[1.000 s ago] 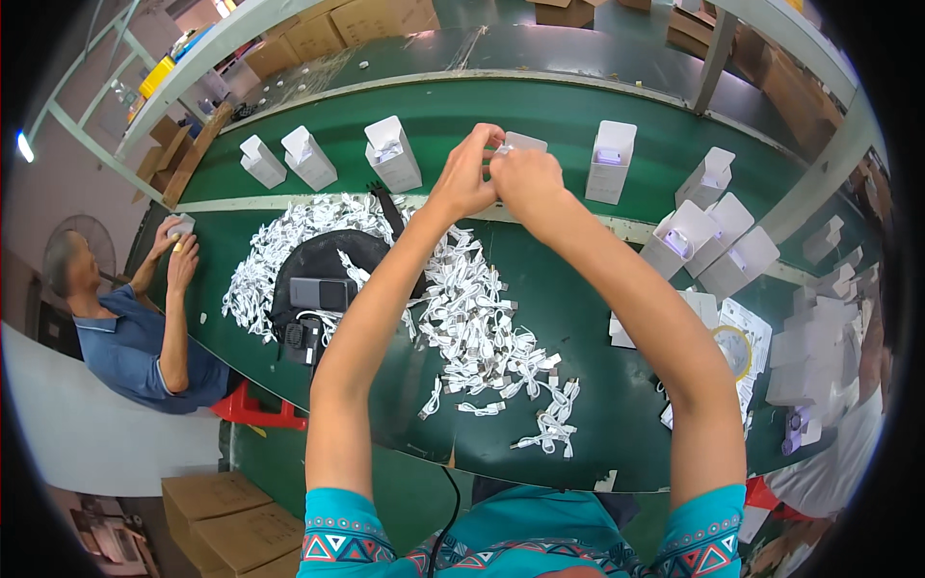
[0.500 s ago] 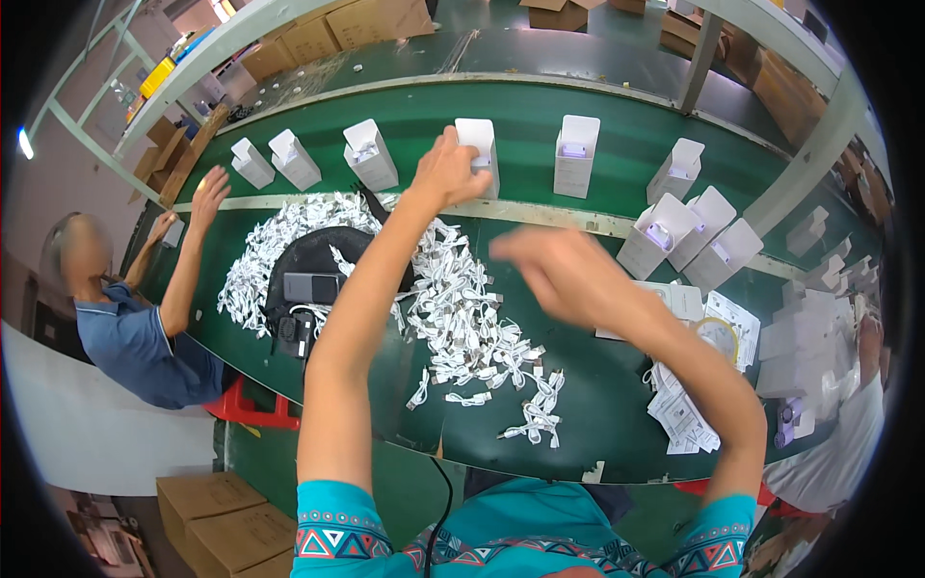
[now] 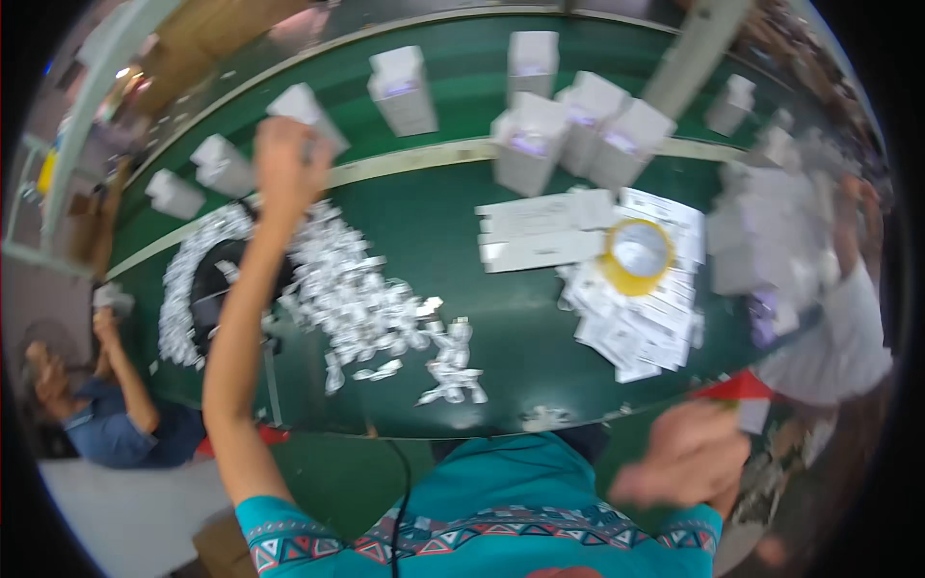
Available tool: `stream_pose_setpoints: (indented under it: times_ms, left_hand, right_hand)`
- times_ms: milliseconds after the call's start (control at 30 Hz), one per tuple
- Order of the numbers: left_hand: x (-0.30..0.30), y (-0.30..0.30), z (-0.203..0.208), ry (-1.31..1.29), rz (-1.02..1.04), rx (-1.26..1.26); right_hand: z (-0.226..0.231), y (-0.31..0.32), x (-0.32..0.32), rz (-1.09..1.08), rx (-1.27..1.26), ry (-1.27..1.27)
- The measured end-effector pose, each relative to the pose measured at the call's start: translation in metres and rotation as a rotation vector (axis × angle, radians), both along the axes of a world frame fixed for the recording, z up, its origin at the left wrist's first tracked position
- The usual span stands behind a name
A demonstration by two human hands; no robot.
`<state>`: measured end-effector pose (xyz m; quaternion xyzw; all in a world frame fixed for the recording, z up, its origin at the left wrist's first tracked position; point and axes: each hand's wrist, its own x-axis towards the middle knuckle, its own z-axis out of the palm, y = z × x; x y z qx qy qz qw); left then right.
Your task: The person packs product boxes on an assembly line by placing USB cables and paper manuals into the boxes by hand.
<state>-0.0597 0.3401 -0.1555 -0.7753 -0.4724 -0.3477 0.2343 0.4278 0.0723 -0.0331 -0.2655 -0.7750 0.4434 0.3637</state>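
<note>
Standing with closing apparently undone, a white box [image 3: 316,120] sits between ten and eleven o'clock beside the left hand [image 3: 292,164]; blur hides whether that grip or the right hand's [image 3: 689,451], at four, is spread; white cables [image 3: 352,289] lie unboxed at nine.

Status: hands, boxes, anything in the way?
Left hand at open white box, partly hiding it, grip unclear. Right hand blurred, beside table. Nearby: white cable pile, tape roll on papers.

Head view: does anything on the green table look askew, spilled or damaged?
Yes: right of centre, the white printed paper sheets lie fanned at odd angles beneath the round yellow tape roll, not squared. Motion blur leaves damage unclear.
</note>
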Motion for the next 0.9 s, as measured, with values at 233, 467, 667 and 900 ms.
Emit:
stream_pose_setpoints:
  times_ms: [233, 467, 667, 900]
  left_hand:
    - [0.054, -0.097, 0.006, 0.342, -0.053, -0.976]
    - [0.029, -0.078, 0.004, -0.157, -0.077, -1.038]
    - [0.046, 0.036, 0.020, -0.392, -0.128, -0.121]
    - [0.042, 0.083, -0.005, -0.474, 0.111, -0.275]
  right_hand:
    - [-0.121, 0.050, 0.063, -0.651, 0.440, -0.818]
    - [-0.137, 0.047, 0.072, -0.642, 0.470, -0.776]
    - [-0.116, 0.048, 0.060, -0.633, 0.365, -0.714]
    - [-0.067, 0.038, 0.079, -0.731, 0.424, -0.707]
